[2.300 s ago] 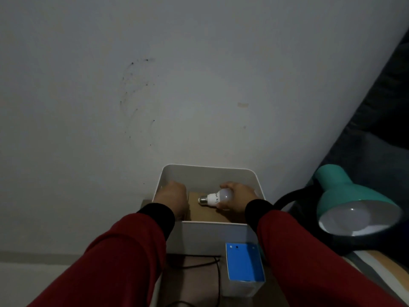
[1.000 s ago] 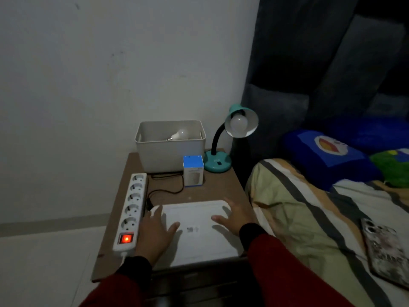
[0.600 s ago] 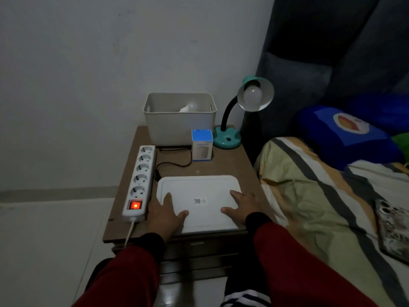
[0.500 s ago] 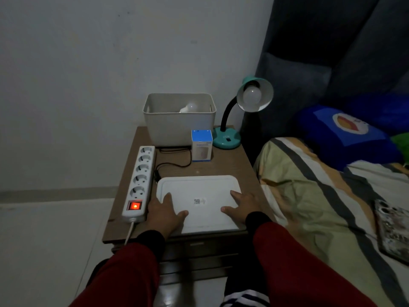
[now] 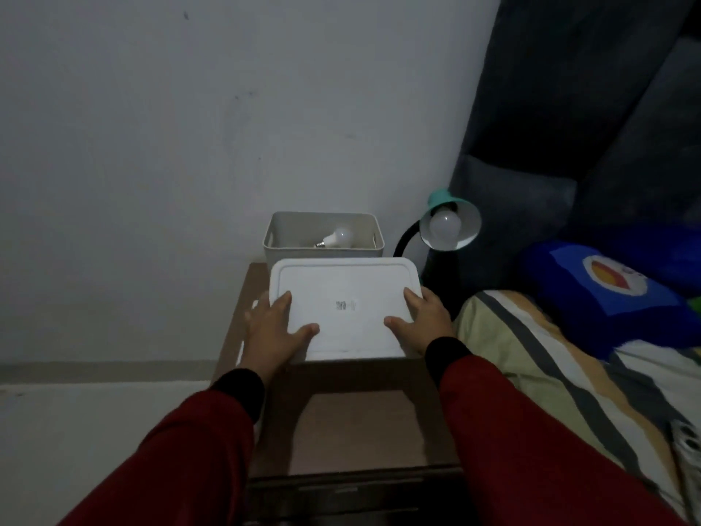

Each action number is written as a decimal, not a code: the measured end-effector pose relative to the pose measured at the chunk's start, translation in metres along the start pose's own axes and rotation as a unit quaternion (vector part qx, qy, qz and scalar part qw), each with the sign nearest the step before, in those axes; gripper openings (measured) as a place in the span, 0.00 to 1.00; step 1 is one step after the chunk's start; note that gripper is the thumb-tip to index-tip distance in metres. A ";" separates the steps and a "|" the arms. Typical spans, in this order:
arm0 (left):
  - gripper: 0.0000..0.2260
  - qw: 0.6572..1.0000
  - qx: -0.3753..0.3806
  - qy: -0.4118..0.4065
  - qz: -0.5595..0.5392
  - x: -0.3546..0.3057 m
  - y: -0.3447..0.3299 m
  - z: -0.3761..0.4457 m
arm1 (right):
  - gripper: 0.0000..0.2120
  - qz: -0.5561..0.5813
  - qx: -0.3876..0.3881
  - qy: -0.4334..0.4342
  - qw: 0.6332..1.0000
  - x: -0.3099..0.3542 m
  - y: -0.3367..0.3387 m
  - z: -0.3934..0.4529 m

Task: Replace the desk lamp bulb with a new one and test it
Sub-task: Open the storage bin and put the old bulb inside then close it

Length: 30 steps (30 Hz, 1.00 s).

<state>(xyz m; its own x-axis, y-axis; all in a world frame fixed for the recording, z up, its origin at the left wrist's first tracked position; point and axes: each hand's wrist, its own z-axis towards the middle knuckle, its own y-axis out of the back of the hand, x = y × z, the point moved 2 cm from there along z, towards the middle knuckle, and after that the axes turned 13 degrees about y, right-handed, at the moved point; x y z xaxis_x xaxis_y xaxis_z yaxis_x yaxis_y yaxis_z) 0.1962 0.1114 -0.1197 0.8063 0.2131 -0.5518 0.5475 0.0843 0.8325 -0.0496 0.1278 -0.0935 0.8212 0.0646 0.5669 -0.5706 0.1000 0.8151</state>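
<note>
You hold the white lid (image 5: 343,309) with both hands, one at each short side, and it hangs flat above the brown bedside table (image 5: 352,430), in front of the open bin (image 5: 323,252). Your left hand (image 5: 271,332) grips the lid's left edge with the thumb pressed on the top face and the fingers spread along the rim; your right hand (image 5: 425,322) mirrors it on the right edge, thumb on top, fingers curled round the side. Both hands are closed on the lid, with no gap between palm and plastic that you can see. The lid's far edge overlaps the near wall of the bin from this angle, and whether the two touch cannot be told. The spare bulb (image 5: 337,238) lies on its side inside the bin, its screw base pointing left, well beyond your fingertips and apart from both hands. The desk lamp (image 5: 449,222) stands to the right of the bin, its teal shade turned towards you with a bulb seated in it, unlit; its black neck curves down behind the lid's right corner, close to your right hand but not touching it. A small label sits near the middle of the lid, between your two thumbs. To the right, the striped bedcover (image 5: 561,377) runs alongside your right sleeve (image 5: 531,438).
</note>
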 end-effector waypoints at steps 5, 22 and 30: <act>0.40 0.998 -0.048 -0.026 -0.034 -0.028 0.046 0.058 | 0.34 0.000 -0.020 0.032 0.999 0.025 0.010 0.072; 0.34 0.998 -0.051 0.031 -0.013 -0.042 0.019 0.210 | 0.35 -0.017 0.039 0.028 0.999 0.008 -0.030 0.230; 0.38 0.998 -0.046 0.034 -0.009 -0.047 0.011 0.226 | 0.34 -0.042 0.051 0.022 0.998 -0.003 -0.040 0.248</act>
<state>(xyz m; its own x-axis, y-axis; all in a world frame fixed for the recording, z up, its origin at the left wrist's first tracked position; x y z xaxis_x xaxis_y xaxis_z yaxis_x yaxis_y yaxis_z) 0.2154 -0.1176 -0.0957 0.7775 0.2753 -0.5654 0.5370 0.1772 0.8248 -0.0303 -0.1227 -0.0981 0.8644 0.1038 0.4920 -0.4952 0.0062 0.8688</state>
